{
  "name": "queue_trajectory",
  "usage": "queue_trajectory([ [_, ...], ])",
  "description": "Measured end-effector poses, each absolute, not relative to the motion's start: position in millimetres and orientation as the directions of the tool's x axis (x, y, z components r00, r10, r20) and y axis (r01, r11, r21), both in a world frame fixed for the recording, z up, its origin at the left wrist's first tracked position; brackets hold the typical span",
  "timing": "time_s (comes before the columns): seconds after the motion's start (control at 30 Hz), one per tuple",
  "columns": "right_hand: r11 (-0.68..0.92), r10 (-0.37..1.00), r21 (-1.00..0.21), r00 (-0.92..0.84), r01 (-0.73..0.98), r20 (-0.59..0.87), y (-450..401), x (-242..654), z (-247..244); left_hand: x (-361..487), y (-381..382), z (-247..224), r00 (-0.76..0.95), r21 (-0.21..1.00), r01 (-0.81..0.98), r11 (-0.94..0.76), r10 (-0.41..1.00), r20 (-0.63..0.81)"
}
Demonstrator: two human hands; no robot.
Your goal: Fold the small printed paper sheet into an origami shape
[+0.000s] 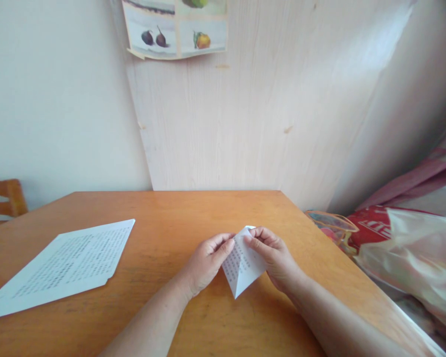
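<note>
A folded white paper (242,267) with printed characters is held up over the wooden table, its pointed end downward. My left hand (208,260) pinches its upper left edge between thumb and fingers. On the other side, my right hand (277,255) grips the upper right part, the thumb lying on the near face. A crease runs from the lower point up the middle of the paper. The fingers behind the paper are partly hidden.
Printed sheets (78,263) lie on the left of the wooden table (178,210). A wooden chair (17,197) stands at the far left. Plastic bags (412,253) are beside the table's right edge. A fruit poster (176,29) hangs on the back panel.
</note>
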State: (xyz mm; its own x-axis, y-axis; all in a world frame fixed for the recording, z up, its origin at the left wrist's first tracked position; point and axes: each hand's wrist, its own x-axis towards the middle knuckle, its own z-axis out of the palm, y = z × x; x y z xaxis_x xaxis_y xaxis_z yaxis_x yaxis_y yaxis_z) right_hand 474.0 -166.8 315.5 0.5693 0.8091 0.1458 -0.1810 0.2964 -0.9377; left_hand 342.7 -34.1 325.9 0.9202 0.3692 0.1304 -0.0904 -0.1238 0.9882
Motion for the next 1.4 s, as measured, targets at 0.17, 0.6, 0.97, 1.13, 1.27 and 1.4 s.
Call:
queue_trajectory([
  [0.17, 0.285, 0.82, -0.929, 0.561, -0.235, 0.109, -167, 474, 314, 343, -38, 325, 0.923, 0.932, -0.139, -0.336, 0.296, 0.244],
  [0.6, 0.266, 0.828, -0.924, 0.557, -0.275, 0.072, -167, 473, 316, 340, -44, 329, 0.887, 0.928, -0.209, -0.309, 0.34, 0.313],
  [0.97, 0.284, 0.901, -0.908, 0.408, -0.307, 0.144, -167, 468, 318, 338, -46, 330, 0.921, 0.974, -0.123, -0.192, 0.343, 0.184],
  [1.13, 0.278, 0.801, -0.958, 0.532, 0.076, 0.275, -168, 473, 314, 338, -42, 332, 0.939, 0.998, -0.055, -0.011, 0.338, 0.056],
  [1.27, 0.175, 0.424, -0.843, 0.734, 0.509, 0.531, -171, 492, 313, 340, -35, 325, 0.944, 0.989, -0.055, 0.14, 0.331, 0.006],
  [1.4, 0.203, 0.36, -0.908, 0.835, 0.366, 0.417, -173, 506, 320, 341, -31, 321, 0.962, 0.955, -0.029, 0.296, 0.268, -0.054],
])
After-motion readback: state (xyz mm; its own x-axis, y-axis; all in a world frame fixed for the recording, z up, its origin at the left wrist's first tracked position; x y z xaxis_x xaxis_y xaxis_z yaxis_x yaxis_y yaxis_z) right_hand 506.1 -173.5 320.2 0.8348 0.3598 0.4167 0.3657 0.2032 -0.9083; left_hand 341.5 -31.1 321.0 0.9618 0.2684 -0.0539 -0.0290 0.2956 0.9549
